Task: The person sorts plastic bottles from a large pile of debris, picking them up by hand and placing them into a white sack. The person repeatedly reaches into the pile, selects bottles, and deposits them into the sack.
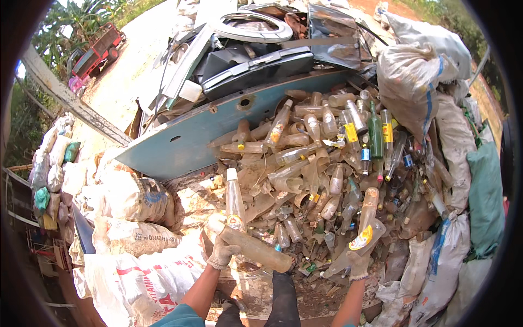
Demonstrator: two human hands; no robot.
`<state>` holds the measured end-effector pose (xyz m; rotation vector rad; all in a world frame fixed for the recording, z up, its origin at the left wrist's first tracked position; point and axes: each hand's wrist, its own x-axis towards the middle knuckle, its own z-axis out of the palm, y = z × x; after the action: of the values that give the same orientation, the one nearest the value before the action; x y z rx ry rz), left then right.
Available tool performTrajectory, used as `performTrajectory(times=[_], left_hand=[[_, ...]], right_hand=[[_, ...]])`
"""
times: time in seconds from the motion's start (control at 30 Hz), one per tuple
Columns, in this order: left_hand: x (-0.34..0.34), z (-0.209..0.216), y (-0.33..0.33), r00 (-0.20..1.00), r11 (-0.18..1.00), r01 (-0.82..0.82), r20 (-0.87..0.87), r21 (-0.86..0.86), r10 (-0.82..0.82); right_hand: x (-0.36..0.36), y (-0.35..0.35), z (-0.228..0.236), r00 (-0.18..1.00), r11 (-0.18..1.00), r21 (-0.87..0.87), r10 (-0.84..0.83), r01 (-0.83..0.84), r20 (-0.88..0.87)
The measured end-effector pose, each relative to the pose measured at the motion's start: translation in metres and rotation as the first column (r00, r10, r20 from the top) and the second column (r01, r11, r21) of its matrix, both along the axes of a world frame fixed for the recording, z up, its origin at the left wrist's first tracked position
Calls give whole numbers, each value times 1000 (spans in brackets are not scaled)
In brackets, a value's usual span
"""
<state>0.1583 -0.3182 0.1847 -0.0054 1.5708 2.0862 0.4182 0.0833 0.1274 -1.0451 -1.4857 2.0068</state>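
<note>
My gloved left hand [222,252] is closed on a dusty brown glass bottle [257,249], which lies across in front of it. Just beyond the fingers a clear bottle with a white top [235,200] points away; whether the same hand grips it too, I cannot tell. To the right, my gloved right hand [359,264] is wrapped round a clear glass bottle with a yellow label [368,237]. A dusty bottle [369,203] reaches out just past it. Ahead of both hands spreads a heap of glass bottles [297,155], with a green bottle [375,132] among them.
A light-blue panel [180,143] bounds the heap at the back, with scrap and a white ring [253,27] behind it. Stuffed white sacks [144,272] crowd the left; more sacks [455,147] line the right. Broken glass lies near my feet. A red cart [98,52] stands far left.
</note>
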Motion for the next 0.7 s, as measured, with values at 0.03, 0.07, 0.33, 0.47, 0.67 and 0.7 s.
performTrajectory(times=[0.03, 0.07, 0.33, 0.47, 0.67, 0.7], left_hand=[[16, 27, -30, 998, 998, -58, -28, 11, 58], [33, 46, -67, 995, 995, -95, -31, 24, 96], [174, 238, -288, 792, 763, -605, 75, 226, 606], [241, 228, -440, 715, 632, -687, 180, 358, 676], [285, 191, -597, 552, 438, -834, 527, 336, 646], [290, 167, -612, 548, 417, -837, 561, 355, 621]], right_hand=[[4, -28, -13, 991, 999, -4, 50, -51, -127], [1, -66, -4, 988, 988, -105, 104, -117, -118], [-60, -331, 147, 655, 393, -530, 537, -752, -532], [-96, -512, 283, 422, 102, -451, 576, -887, -701], [-144, -698, 296, 316, -49, -662, 851, -748, -419], [-149, -725, 289, 254, 12, -654, 927, -756, -276]])
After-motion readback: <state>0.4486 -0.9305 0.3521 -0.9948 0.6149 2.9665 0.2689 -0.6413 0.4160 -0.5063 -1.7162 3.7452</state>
